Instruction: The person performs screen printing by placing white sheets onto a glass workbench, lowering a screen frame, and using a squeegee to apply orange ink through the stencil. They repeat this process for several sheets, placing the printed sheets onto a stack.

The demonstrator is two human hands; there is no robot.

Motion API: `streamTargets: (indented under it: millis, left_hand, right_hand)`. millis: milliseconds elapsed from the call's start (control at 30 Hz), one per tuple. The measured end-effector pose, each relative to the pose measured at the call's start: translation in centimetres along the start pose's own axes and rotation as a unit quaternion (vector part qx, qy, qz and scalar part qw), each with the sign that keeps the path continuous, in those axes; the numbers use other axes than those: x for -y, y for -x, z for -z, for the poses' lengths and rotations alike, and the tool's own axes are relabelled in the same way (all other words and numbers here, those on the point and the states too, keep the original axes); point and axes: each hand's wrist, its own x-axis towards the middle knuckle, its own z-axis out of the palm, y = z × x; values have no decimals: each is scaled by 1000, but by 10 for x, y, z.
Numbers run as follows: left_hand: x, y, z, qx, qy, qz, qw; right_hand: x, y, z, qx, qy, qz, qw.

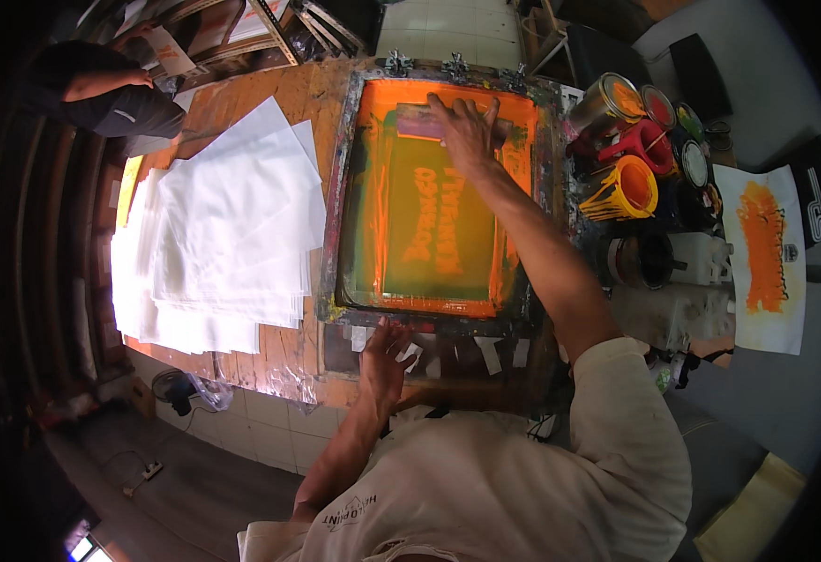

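A screen printing frame (332, 245) with dark, paint-stained edges lies on the wooden table in front of me. Orange ink streaks its greenish mesh (401, 201), where block lettering shows. At the far end, my right hand (470, 131) grips a squeegee (417, 122) lying crosswise on the mesh, fingers spread over its handle. My left hand (385, 356) is at the frame's near edge, fingers apart and fingertips at the rim; I cannot tell whether they press on it. Metal clamps (455, 66) sit along the frame's far edge.
Left of the frame lies a stack of white sheets (228, 225). Several ink cans and a yellow ink-coated cup (637, 185) crowd the right side, beside an orange-smeared sheet (764, 253). Another person (101, 89) stands at the far left holding a printed sheet (169, 50).
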Motion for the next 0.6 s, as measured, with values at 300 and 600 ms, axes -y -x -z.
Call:
streamTargets:
  millis: [300, 600]
  left_hand:
    - [0, 2, 9, -9, 9, 4, 1000]
    - [-9, 5, 6, 40, 1, -80, 996]
  right_hand:
    - [-20, -47, 0, -24, 10, 21, 999]
    - [26, 38, 38, -10, -24, 86, 996]
